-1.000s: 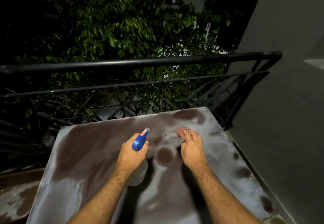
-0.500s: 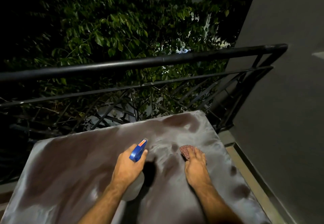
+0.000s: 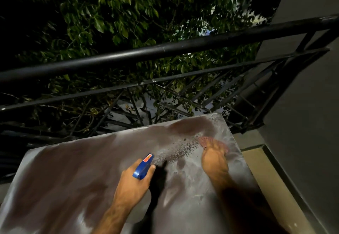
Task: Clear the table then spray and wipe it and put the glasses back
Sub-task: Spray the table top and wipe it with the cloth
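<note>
A grey tabletop [image 3: 69, 175] with wet dark patches fills the lower view. My left hand [image 3: 133, 184] grips a spray bottle with a blue trigger head [image 3: 144, 166], its nozzle pointing up and right. A fan of fine droplets [image 3: 180, 151] lies on the table in front of the nozzle. My right hand [image 3: 213, 158] presses a red checked cloth [image 3: 205, 141] flat on the table near the far right corner; its fingers are blurred. No glasses are in view.
A black metal railing [image 3: 165, 50] runs just beyond the table's far edge, with leafy branches [image 3: 119, 13] behind it. A grey wall [image 3: 302, 123] stands on the right, with a narrow floor ledge [image 3: 271, 178] between it and the table.
A burst of spray droplets has appeared on the table ahead of the nozzle. My right hand has slid the cloth toward the far right corner. The view has moved closer.
</note>
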Demonstrator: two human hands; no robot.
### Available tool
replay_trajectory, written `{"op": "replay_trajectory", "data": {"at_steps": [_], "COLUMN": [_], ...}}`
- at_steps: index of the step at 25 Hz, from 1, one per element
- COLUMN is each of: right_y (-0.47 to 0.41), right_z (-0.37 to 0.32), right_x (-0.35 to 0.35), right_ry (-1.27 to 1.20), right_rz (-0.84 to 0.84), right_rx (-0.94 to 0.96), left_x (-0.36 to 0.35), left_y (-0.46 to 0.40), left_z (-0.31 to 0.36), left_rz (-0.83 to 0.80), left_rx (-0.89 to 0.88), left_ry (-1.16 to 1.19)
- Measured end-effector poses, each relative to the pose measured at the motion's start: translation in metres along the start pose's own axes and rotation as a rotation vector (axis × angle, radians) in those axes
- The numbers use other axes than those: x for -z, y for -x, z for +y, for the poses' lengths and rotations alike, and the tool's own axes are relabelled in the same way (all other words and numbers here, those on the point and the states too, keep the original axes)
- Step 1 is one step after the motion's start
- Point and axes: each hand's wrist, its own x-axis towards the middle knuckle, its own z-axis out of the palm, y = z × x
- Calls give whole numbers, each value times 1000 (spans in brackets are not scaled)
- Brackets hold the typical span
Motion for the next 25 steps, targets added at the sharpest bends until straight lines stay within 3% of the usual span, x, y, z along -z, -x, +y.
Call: {"op": "replay_trajectory", "data": {"at_steps": [3, 7, 9, 11, 14, 16, 18, 22, 24, 25], "right_y": [16, 58, 41, 2, -59, -72, -56, 24, 16, -1], "right_z": [-32, -70, -56, -32, -5, -9, -26, -47, -35, -26], "right_x": [-16, -41, -42, -38, -19, -16, -27, -59, -57, -52], "right_ry": [143, 141, 157, 203, 76, 23, 33, 22, 19, 18], "right_rz": [53, 43, 53, 100, 92, 90, 94, -7, -36, 29], "right_rx": [62, 546, 682, 567, 156, 114, 283, 802, 912, 873], "left_x": [-4, -11, -12, -14, -19, -23, -26, -29, -29, -28], "left_y": [-7, -20, -24, -28, -29, -32, -37, -41, -39, -37], "left_z": [2, 4, 5, 6, 9, 12, 14, 18, 19, 19], "left_rz": [33, 79, 83, 76, 74, 77, 96, 137, 147, 142], "left_rx": [13, 27, 13, 15, 11, 3, 17, 28, 38, 62], "left_ry": [7, 18, 44, 48, 42, 52, 79, 96, 86, 93]}}
